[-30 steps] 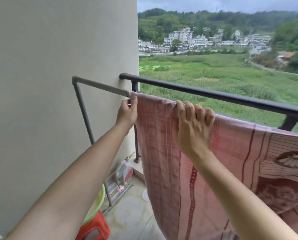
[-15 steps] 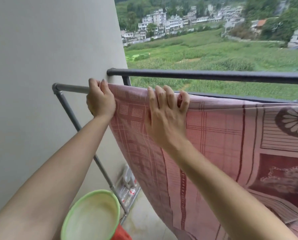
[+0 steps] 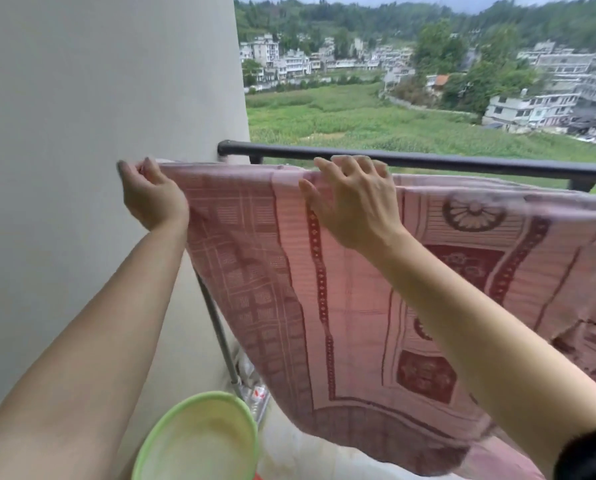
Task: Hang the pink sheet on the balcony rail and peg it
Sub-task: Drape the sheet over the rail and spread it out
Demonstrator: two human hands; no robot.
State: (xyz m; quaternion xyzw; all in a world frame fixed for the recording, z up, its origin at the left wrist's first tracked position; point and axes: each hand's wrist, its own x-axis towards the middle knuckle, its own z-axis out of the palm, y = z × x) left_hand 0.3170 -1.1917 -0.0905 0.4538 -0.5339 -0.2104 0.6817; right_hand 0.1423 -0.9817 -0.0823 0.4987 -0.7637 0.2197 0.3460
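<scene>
Since half a second ago the sheet's top corner has been drawn further left, so it now covers the grey rod that showed bare then, and the right hand has opened up. At far left the plain wall [image 3: 82, 133] stands close beside everything, leaving little room on that side. The left hand [image 3: 151, 197] is curled shut, pinching the sheet's [image 3: 352, 289] upper left corner right next to the wall. Below it a green basin [image 3: 199, 441] sits at the bottom edge, with a slanted grey pole [image 3: 217, 327] between it and the hanging cloth. The sheet drapes from its top edge, its lower hem loose above the floor. The right hand [image 3: 355, 202] lies spread, fingers over the top edge. Behind runs the black balcony rail [image 3: 480, 164], bare and just apart from the cloth.
</scene>
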